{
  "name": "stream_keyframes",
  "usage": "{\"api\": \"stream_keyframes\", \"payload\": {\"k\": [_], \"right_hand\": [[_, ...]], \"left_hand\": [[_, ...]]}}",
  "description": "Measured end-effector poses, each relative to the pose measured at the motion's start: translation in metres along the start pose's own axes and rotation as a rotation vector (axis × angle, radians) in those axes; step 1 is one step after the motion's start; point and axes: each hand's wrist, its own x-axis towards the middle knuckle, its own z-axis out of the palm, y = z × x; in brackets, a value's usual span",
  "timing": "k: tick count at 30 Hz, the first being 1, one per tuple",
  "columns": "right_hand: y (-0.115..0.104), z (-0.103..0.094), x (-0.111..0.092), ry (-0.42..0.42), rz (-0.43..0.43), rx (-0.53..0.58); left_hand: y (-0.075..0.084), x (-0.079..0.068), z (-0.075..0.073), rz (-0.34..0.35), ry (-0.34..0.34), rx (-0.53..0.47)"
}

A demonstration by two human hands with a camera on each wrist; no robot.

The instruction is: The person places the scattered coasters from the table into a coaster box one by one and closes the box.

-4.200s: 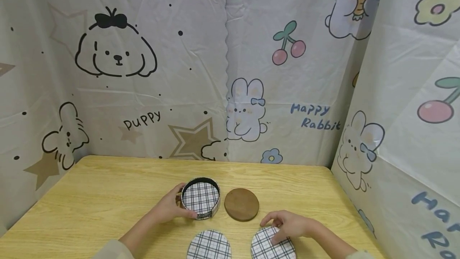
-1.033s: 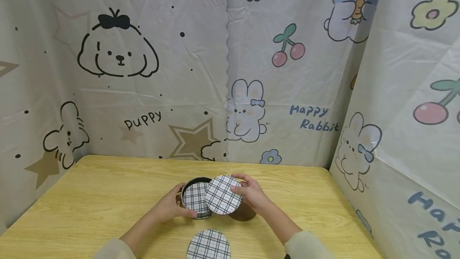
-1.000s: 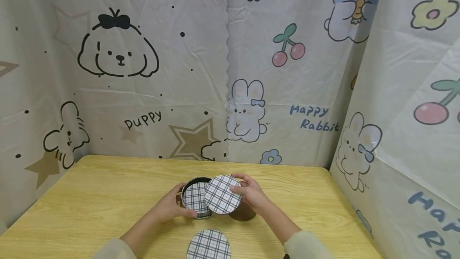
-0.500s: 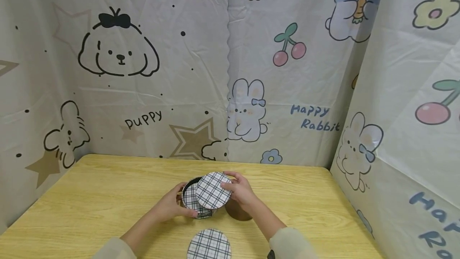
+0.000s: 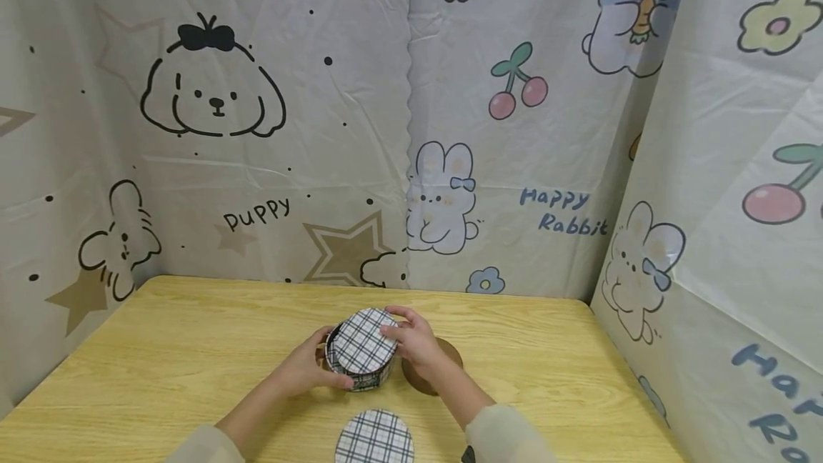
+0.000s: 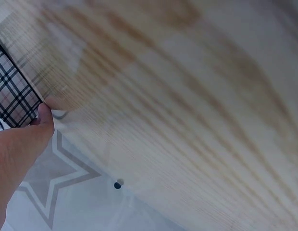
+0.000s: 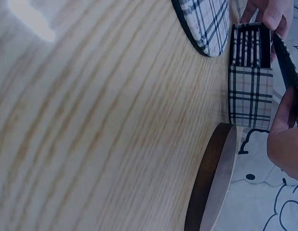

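Note:
A round plaid coaster holder (image 5: pixel 371 381) stands on the table, with a dark inside. My left hand (image 5: pixel 307 369) grips it from the left, thumb at the front; in the left wrist view that thumb presses the edge of its plaid wall (image 6: pixel 14 94). My right hand (image 5: pixel 414 340) pinches a round plaid coaster (image 5: pixel 365 341) by its right edge, tilted close over the holder's mouth. The right wrist view shows this coaster's dark underside (image 7: pixel 289 72) above the holder, whose wall cutout (image 7: pixel 247 45) reveals several stacked coasters.
Another plaid coaster (image 5: pixel 374 441) lies flat at the front of the table (image 5: pixel 161 377). A brown wooden disc (image 5: pixel 454 357) sits right of the holder, partly under my right forearm. A patterned cloth (image 5: pixel 360 127) hangs behind and at the sides.
My right hand has picked up the right-hand coaster from the table and carried it up and left, over the holder. My left hand has stayed on the holder.

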Motion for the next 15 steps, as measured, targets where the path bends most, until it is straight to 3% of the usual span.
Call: {"api": "stream_keyframes", "payload": {"k": [15], "right_hand": [[0.0055, 0.0108, 0.0038, -0.003, 0.007, -0.041]], "left_hand": [[-0.0029, 0.0016, -0.0014, 0.010, -0.018, 0.007]]}}
